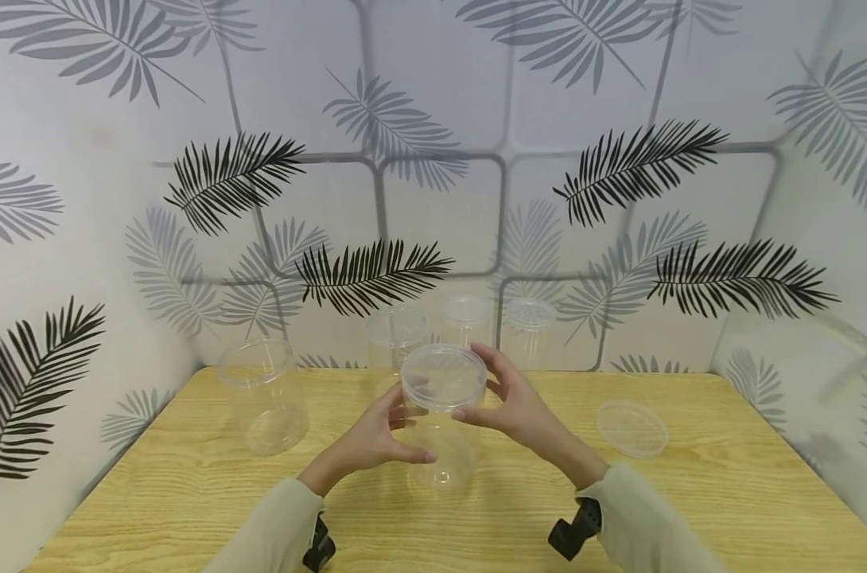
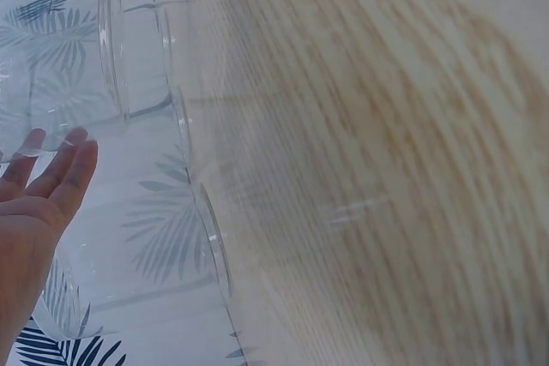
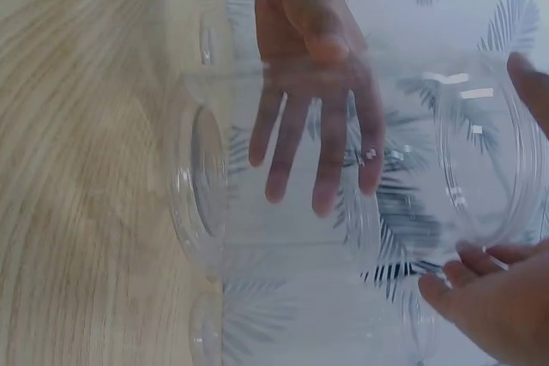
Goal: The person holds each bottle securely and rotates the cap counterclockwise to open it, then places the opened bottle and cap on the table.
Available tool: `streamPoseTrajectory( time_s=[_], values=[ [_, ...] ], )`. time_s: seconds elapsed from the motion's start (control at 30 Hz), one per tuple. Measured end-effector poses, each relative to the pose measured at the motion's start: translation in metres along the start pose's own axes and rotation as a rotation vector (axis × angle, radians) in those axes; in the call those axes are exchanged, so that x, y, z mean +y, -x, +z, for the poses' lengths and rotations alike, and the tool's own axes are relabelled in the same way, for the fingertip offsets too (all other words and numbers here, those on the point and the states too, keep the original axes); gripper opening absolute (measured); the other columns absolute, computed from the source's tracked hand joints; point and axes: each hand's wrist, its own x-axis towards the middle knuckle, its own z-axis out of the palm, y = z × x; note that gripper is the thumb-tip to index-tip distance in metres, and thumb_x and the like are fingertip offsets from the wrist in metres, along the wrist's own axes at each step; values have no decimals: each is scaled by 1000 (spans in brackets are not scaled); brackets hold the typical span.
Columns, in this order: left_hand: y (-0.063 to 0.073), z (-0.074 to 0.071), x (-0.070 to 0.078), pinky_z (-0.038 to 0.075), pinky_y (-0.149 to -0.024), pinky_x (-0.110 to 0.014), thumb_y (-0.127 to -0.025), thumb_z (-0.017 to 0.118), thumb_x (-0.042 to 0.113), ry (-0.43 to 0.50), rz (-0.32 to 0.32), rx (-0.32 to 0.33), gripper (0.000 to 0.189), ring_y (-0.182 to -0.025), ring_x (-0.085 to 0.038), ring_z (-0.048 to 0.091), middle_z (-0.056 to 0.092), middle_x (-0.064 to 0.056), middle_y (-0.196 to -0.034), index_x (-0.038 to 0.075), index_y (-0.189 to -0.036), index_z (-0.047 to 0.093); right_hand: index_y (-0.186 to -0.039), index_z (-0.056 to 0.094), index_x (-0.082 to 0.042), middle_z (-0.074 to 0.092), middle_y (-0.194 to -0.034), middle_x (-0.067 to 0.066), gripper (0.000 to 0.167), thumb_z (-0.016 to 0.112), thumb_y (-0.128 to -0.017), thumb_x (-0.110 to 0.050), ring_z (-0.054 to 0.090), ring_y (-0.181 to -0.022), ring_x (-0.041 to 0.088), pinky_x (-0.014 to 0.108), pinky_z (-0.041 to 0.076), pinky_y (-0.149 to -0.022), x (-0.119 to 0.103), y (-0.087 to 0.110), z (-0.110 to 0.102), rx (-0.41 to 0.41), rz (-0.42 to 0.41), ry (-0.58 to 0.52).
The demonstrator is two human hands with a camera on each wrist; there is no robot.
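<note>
A clear plastic jar stands upright in front of me; whether its base touches the table cannot be told. At its top, my right hand pinches the round clear lid, thumb in front and a finger at the far side. Around the jar's left side, my left hand has its thumb in front and its fingers behind. Through the jar wall in the right wrist view, those left fingers look straight and spread. How firmly they touch the jar is unclear.
On the left stands a lidless clear jar. Behind the middle jar are several more, among them a jar and a smaller jar. A loose clear lid lies flat at right on the wooden table. Leaf-patterned cloth rises behind.
</note>
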Motion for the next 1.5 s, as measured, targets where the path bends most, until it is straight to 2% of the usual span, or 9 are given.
streamPoseTrajectory(
  time_s=[0.13,0.23,0.43,0.6,0.8,0.93,1.13,1.27,1.5],
  values=[
    [0,0,0,40,-99,-50,-68,81,18,-9,-5,7,98,-122,-32,47,32,-4,-145,31,-143,20,-140,28,-8,39,-139,10,86,79,-71,-18,32,-132,27,49,31,-107,-2,0,8,100,-17,71],
    [0,0,0,40,-99,-50,-68,81,17,-6,-6,6,98,-122,-31,47,32,-3,-146,33,-143,20,-139,29,-8,40,-138,11,84,78,-72,-17,33,-131,27,49,31,-107,-1,-1,8,91,-24,69],
    [1,-1,-2,41,-99,-50,-69,80,16,18,11,-20,96,-121,-32,48,31,-2,-146,34,-143,21,-143,23,-13,33,-142,8,81,72,-79,-20,35,-130,32,47,41,-100,4,-5,-8,-121,-16,-41],
    [2,-1,-2,42,-98,-47,-68,81,16,25,12,-42,97,-120,-34,49,33,-2,-144,33,-143,22,-145,17,-11,30,-143,10,79,66,-84,-13,37,-127,28,34,44,-95,10,-14,-21,-313,-42,-190],
    [3,-1,-3,43,-98,-46,-68,81,16,18,6,-44,97,-119,-30,50,33,-3,-144,32,-143,22,-146,10,-7,24,-145,17,81,63,-85,-11,38,-126,23,30,46,-94,16,-18,-24,-413,-47,-294],
    [3,-1,-2,42,-99,-48,-68,81,17,10,-7,-31,98,-120,-30,49,32,-3,-145,34,-143,21,-146,12,-12,22,-148,12,81,64,-85,-13,31,-131,29,37,43,-97,14,-15,-21,-350,-51,-267],
    [4,-3,-2,39,-99,-53,-68,81,18,14,-7,0,96,-122,-34,47,33,-4,-145,31,-143,23,-144,19,-10,26,-148,10,86,73,-78,-19,24,-136,32,54,24,-109,7,-7,-8,-106,-57,-126],
    [4,-3,-3,39,-99,-54,-68,81,19,7,-8,19,93,-122,-37,46,34,-5,-144,28,-142,25,-142,23,-5,32,-145,13,88,77,-73,-19,26,-135,31,53,26,-108,3,-3,4,37,-41,-40],
    [3,-1,-3,39,-99,-52,-69,81,19,3,-30,20,92,-123,-37,45,34,-2,-144,31,-141,25,-139,27,-4,39,-139,12,87,79,-71,-17,34,-131,28,50,28,-108,1,-4,14,116,-20,28]
  ],
)
